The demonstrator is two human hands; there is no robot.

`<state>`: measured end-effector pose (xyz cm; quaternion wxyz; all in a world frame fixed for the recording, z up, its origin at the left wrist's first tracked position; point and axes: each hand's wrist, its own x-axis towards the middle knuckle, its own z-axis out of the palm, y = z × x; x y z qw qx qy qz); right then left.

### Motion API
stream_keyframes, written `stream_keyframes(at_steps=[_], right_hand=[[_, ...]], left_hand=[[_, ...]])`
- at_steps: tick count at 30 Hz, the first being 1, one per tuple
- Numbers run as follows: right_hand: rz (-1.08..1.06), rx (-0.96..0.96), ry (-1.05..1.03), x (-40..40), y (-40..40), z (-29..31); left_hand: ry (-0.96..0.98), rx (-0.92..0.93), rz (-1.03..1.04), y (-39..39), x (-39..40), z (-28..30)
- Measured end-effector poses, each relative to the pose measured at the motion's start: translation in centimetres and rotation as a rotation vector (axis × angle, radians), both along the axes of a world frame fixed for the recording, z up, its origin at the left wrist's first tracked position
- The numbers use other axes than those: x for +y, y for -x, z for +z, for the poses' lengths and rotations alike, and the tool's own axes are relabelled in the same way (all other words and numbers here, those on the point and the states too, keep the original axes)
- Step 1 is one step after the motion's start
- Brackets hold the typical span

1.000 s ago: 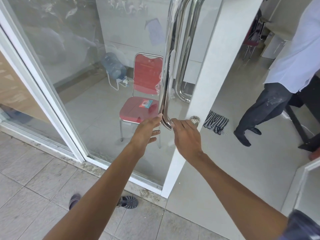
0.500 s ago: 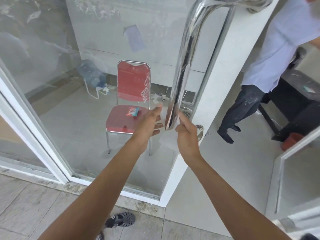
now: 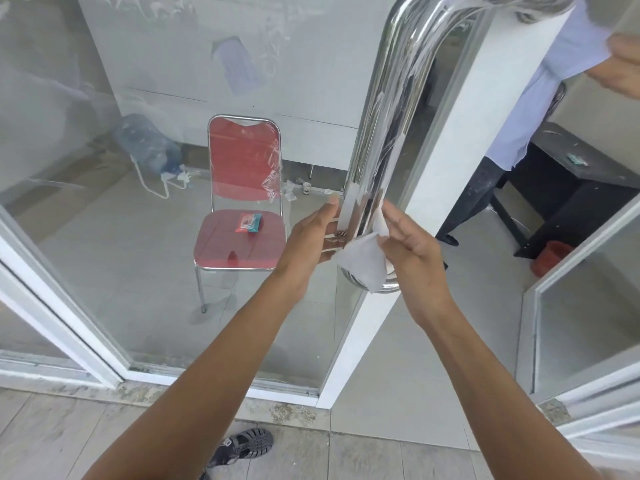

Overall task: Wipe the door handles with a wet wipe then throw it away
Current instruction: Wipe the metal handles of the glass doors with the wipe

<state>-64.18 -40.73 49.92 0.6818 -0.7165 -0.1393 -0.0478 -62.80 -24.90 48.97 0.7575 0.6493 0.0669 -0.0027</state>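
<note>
A tall polished steel door handle (image 3: 384, 126) runs down the white-framed glass door (image 3: 446, 188). A white wet wipe (image 3: 363, 261) is wrapped around the handle's lower end. My right hand (image 3: 412, 251) pinches the wipe's upper corner on the right side of the handle. My left hand (image 3: 308, 244) is on the left side of the handle, fingers reaching behind the bar where the wipe's other edge lies; its grip on the wipe is partly hidden. A pack of wipes (image 3: 248, 223) lies on a red chair behind the glass.
The red chair (image 3: 242, 202) and a water jug (image 3: 145, 143) stand inside behind the glass. A person in a light shirt (image 3: 540, 81) stands in the open doorway at right beside a dark table (image 3: 575, 181). My sandalled foot (image 3: 242, 445) is on the tiled step.
The white wipe has come into view, wrapped around the handle's bottom end. Both hands now sit lower against the bar and the camera has tilted up.
</note>
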Motion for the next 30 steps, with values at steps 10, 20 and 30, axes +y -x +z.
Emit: stream_keyframes(at_steps=[10, 20, 30], right_hand=[[-0.033, -0.022, 0.014, 0.6, -0.8, 0.2], [-0.029, -0.172, 0.190, 1.9, -0.7, 1.7], [-0.118, -0.271, 0.074, 1.8, -1.5, 3.2]], left_hand=[[0.049, -0.038, 0.090, 0.6, -0.8, 0.0], [0.002, -0.117, 0.154, 1.7, -0.7, 1.7], [0.026, -0.161, 0.209, 2.0, -0.1, 2.8]])
